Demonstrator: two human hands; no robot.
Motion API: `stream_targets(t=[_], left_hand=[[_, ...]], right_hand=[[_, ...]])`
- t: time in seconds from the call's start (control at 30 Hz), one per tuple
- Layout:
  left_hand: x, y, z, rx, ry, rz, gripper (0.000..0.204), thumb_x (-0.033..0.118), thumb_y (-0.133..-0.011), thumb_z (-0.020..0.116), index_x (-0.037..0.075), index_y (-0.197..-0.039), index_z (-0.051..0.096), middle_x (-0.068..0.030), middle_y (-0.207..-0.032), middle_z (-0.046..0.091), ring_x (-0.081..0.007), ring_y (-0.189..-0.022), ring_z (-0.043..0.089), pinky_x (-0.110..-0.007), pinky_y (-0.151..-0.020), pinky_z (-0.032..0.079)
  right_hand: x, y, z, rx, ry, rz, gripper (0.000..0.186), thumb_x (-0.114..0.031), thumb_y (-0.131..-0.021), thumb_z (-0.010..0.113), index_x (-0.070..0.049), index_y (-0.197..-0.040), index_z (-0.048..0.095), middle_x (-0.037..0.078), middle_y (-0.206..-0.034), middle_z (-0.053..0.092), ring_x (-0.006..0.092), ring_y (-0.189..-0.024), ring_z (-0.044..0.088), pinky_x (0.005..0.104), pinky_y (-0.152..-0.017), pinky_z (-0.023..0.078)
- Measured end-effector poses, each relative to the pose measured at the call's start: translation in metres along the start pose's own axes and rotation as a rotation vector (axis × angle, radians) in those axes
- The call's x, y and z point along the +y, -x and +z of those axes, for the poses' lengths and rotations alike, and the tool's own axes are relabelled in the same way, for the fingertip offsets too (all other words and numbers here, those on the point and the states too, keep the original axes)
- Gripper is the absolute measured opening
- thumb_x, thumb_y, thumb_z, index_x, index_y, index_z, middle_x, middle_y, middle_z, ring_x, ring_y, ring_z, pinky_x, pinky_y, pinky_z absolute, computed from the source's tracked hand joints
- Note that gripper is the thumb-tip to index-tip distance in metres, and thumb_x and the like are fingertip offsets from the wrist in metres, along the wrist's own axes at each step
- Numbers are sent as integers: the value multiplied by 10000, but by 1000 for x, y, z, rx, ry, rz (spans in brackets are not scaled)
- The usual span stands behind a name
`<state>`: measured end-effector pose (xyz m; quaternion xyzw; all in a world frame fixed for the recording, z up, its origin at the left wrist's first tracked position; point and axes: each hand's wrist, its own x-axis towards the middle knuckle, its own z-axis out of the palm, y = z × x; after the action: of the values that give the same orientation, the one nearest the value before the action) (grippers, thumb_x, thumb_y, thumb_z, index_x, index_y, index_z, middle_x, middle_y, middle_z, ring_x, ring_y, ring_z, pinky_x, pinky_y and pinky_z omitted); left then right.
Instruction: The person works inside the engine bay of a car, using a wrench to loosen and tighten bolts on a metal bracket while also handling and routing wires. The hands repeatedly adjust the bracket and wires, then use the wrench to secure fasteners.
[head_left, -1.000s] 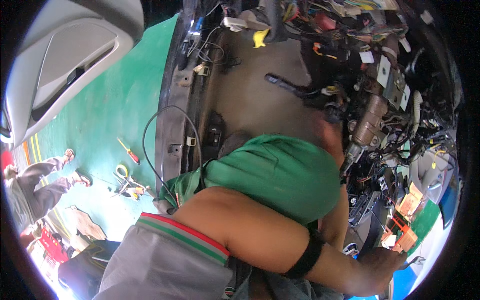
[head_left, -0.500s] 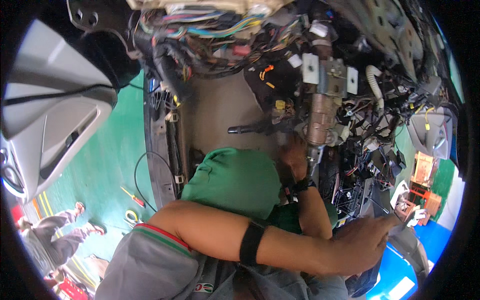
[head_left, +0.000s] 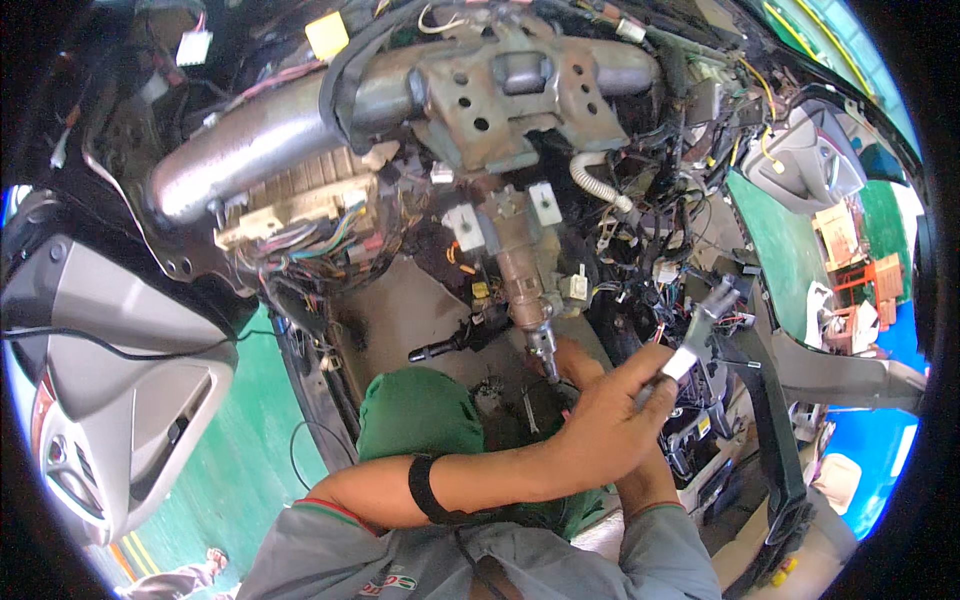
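1. Fingers of the left hand [head_left: 615, 405] closed around a silver open-ended metal wrench [head_left: 683, 361]; its forked head points up and right, clear of the grip.
2. Right hand [head_left: 575, 364]: beside the lower end of the brown, rust-coloured cylindrical column [head_left: 520, 280], next to its silver metal joint [head_left: 542, 346]. Fingers partly hidden; cannot tell whether they grip anything or touch the joint.
3. Left forearm, with a black fabric band [head_left: 424, 490] around it, crosses in front of the right forearm.
4. Compared with half a second ago: left hand was low at the right, blurred, tool hard to make out. Now it is up nearer the column, wrench plainly visible. Right hand remains by the column's lower end, more covered by the left.
5. View has tilted upward: a thick grey metal crossbeam [head_left: 250, 140] with a holed bracket [head_left: 480, 125] now spans the top; only bundled wiring and the column's upper part showed there earlier.
6. Around the work: black stalk lever [head_left: 440, 350] left of the column, ribbed white hose [head_left: 592, 183] to its upper right, tangled multicoloured wires [head_left: 325, 238] under the beam at left.
7. Rounded green cloth [head_left: 418, 412] lies just above the left forearm; grey door panel [head_left: 130, 410] at far left, green floor [head_left: 225, 440] beyond.
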<state>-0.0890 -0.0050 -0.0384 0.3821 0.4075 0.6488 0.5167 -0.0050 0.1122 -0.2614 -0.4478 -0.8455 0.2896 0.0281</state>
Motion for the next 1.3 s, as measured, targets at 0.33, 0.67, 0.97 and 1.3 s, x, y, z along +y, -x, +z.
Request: stream_targets(t=[0.33,0.67,0.97,1.3], left_hand=[[-1,-11,-20,75,87,-4,180,124,-1090,563,17,-1198,658,-3,-980,623,-86,-942,568,-260,-864,486],[-11,-10,-16,101,-58,-75,254,145,-1086,563,-5,-1277,638,-70,-1029,704,-115,-983,611,-307,-891,518],[46,-3,-50,87,-434,325,318,152,-1015,620,12,-1301,607,-186,-1222,639,-334,-1119,646,-429,-974,524],[163,-24,-193,630,-1516,652,587,140,-829,825,-1,-1334,562,-221,-1301,620,-413,-1218,583,-483,-1049,471]], right_hand=[[-45,83,-130,238,-296,39,273,-243,-1058,618,16,-1060,702,25,-791,689,123,-662,593,287,-641,507],[-135,88,-174,385,-844,-200,378,-273,-1074,563,67,-1161,704,151,-1116,740,207,-984,689,334,-903,529],[-117,86,-206,822,-1343,13,295,-403,-1060,595,-110,-1022,589,-38,-760,463,77,-647,422,240,-572,341],[-84,112,-171,621,-1098,284,271,-310,-1073,557,-90,-917,577,-1,-656,499,94,-466,445,254,-391,323]])
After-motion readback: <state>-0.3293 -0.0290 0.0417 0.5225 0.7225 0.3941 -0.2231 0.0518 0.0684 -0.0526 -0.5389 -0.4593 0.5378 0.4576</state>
